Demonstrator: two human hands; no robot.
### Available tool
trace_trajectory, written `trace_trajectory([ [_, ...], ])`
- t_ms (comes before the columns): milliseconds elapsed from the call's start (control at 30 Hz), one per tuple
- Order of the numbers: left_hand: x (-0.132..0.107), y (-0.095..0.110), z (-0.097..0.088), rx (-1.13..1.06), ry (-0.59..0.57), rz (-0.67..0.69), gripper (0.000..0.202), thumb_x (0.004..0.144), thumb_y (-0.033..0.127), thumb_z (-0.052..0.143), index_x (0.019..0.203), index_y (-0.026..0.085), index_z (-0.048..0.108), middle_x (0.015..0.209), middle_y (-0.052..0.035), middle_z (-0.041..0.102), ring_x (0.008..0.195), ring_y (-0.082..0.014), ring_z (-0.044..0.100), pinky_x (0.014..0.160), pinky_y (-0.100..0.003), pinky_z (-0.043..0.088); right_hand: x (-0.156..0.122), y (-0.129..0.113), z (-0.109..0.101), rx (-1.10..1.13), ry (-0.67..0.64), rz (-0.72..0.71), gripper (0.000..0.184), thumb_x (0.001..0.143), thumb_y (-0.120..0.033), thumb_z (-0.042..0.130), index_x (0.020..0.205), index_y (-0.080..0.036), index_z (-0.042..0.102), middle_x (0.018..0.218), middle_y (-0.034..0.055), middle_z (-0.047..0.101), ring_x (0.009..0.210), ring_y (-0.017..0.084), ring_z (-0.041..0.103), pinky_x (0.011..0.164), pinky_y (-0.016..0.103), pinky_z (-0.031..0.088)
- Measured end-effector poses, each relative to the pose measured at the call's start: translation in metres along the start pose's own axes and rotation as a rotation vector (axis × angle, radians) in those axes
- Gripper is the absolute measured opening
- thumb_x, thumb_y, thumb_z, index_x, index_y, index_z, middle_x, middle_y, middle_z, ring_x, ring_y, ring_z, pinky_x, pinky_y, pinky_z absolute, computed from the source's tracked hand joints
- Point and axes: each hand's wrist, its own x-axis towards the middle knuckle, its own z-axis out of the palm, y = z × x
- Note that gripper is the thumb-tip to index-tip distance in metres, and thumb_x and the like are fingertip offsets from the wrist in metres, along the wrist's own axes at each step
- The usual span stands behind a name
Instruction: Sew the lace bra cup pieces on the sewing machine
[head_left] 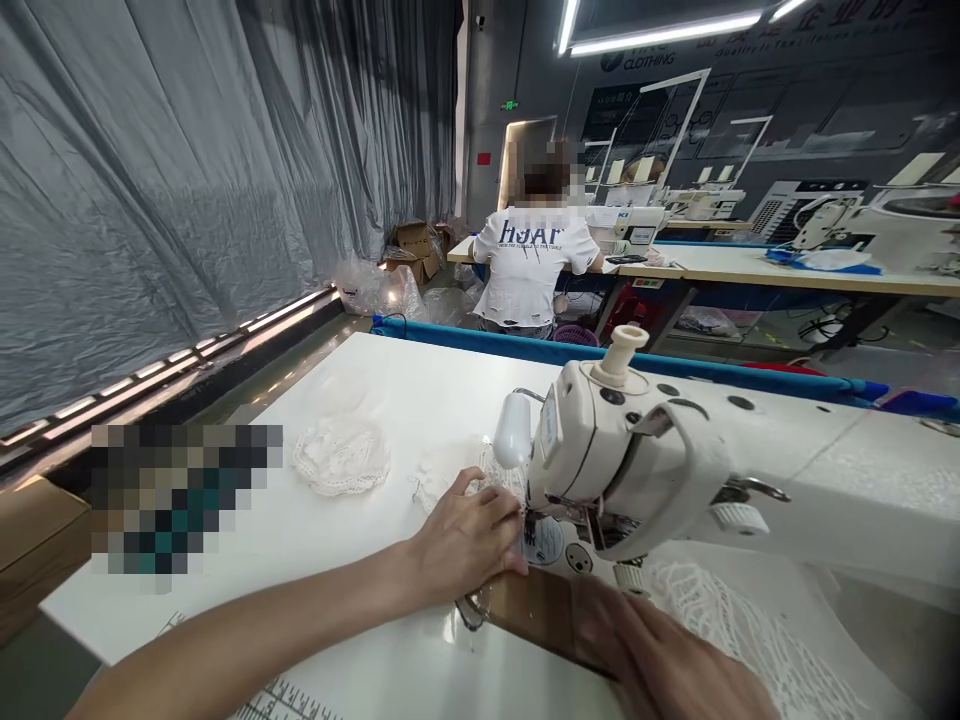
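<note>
My left hand is beside the needle area of a white sewing machine, fingers bent and closed on white lace that shows beyond the knuckles. Its thumb is tucked low by the presser foot, which is mostly hidden. A flat brown strip lies just below this hand, with a small metal piece at its left end. My right hand is smeared by motion over the strip's right end; whether it grips it I cannot tell. More white netted lace spreads under the machine arm.
A white lace piece lies on the white table, left of the machine. A ruler scale runs along the near edge. A cardboard box stands at the left. Ahead, a person sits at another sewing table.
</note>
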Motion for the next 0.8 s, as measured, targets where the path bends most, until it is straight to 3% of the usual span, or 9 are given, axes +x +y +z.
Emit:
trace_trajectory([
  [100, 0.001, -0.001, -0.003, 0.034, -0.052, -0.052, 0.036, 0.088, 0.049, 0.050, 0.097, 0.014, 0.053, 0.092, -0.0044, 0.061, 0.090, -0.0183, 0.057, 0.089, -0.039, 0.039, -0.009, 0.020, 0.001, 0.044, -0.073, 0.183, 0.041, 0.096, -0.042, 0.032, 0.128, -0.019, 0.043, 0.085, 0.0073, 0.072, 0.057, 0.020, 0.068, 0.035, 0.024, 0.045],
  [200, -0.002, 0.001, -0.012, 0.100, -0.163, -0.227, 0.017, 0.091, 0.016, 0.046, 0.107, 0.012, 0.050, 0.091, -0.0075, 0.061, 0.082, -0.0202, 0.058, 0.073, -0.037, 0.045, -0.010, 0.024, -0.001, -0.001, -0.080, 0.212, 0.041, 0.094, -0.044, 0.033, 0.125, -0.020, 0.047, 0.093, 0.0106, 0.072, 0.061, 0.025, 0.069, 0.035, 0.027, 0.046],
  [300, -0.010, 0.016, -0.031, 0.066, -0.251, -0.345, 0.024, 0.084, -0.002, 0.040, 0.098, 0.012, 0.054, 0.085, -0.0071, 0.059, 0.076, -0.0192, 0.057, 0.064, -0.032, 0.047, -0.006, 0.009, -0.011, 0.041, 0.012, 0.109, 0.032, 0.092, -0.043, 0.039, 0.114, -0.024, 0.054, 0.087, 0.0070, 0.071, 0.058, 0.024, 0.068, 0.036, 0.028, 0.046],
  [367, -0.015, 0.034, -0.047, -0.225, -0.234, -0.428, 0.019, 0.085, 0.004, 0.045, 0.099, 0.014, 0.055, 0.082, -0.0036, 0.057, 0.068, -0.0137, 0.055, 0.058, -0.025, 0.046, -0.001, -0.005, -0.021, 0.219, 0.094, 0.034, 0.035, 0.088, -0.046, 0.047, 0.117, -0.026, 0.052, 0.086, 0.0055, 0.070, 0.061, 0.022, 0.068, 0.042, 0.026, 0.050],
  [433, -0.017, 0.052, -0.058, -0.665, -0.174, -0.578, 0.027, 0.087, 0.011, 0.047, 0.113, 0.016, 0.050, 0.084, -0.0011, 0.055, 0.059, -0.0075, 0.050, 0.051, -0.018, 0.042, 0.004, -0.015, -0.031, 0.478, 0.095, -0.021, 0.042, 0.083, -0.051, 0.055, 0.117, -0.026, 0.050, 0.093, 0.0057, 0.068, 0.070, 0.020, 0.067, 0.052, 0.025, 0.054],
  [500, -0.017, 0.064, -0.059, -1.017, -0.109, -0.737, 0.035, 0.088, 0.013, 0.046, 0.123, 0.018, 0.044, 0.088, -0.0014, 0.053, 0.057, -0.0045, 0.048, 0.049, -0.015, 0.041, 0.008, -0.017, -0.038, 0.715, -0.015, -0.023, 0.030, 0.085, -0.051, 0.054, 0.100, -0.026, 0.056, 0.089, 0.0038, 0.066, 0.072, 0.019, 0.065, 0.058, 0.025, 0.054],
  [567, -0.018, 0.064, -0.050, -1.154, -0.070, -0.822, 0.037, 0.086, 0.010, 0.045, 0.123, 0.017, 0.044, 0.092, -0.0029, 0.052, 0.062, -0.0045, 0.051, 0.053, -0.015, 0.045, 0.011, -0.013, -0.038, 0.846, -0.119, 0.052, 0.030, 0.091, -0.048, 0.044, 0.077, -0.023, 0.054, 0.072, 0.0008, 0.061, 0.061, 0.016, 0.060, 0.051, 0.023, 0.049],
  [667, -0.021, 0.051, -0.032, -1.074, -0.074, -0.733, 0.044, 0.082, 0.002, 0.041, 0.125, 0.014, 0.042, 0.094, -0.0059, 0.053, 0.070, -0.0082, 0.057, 0.058, -0.018, 0.050, 0.011, -0.003, -0.029, 0.741, -0.065, 0.239, 0.036, 0.094, -0.048, 0.036, 0.074, -0.021, 0.051, 0.060, -0.0014, 0.054, 0.050, 0.014, 0.052, 0.043, 0.023, 0.041],
  [800, -0.026, 0.038, -0.027, -0.605, -0.035, -0.470, 0.045, 0.083, 0.003, 0.040, 0.125, 0.017, 0.045, 0.105, -0.0100, 0.053, 0.087, -0.0160, 0.059, 0.065, -0.027, 0.054, 0.012, -0.003, -0.020, 0.184, 0.256, 0.210, 0.038, 0.094, -0.050, 0.034, 0.101, -0.018, 0.053, 0.095, 0.0115, 0.063, 0.078, 0.024, 0.060, 0.060, 0.035, 0.048],
])
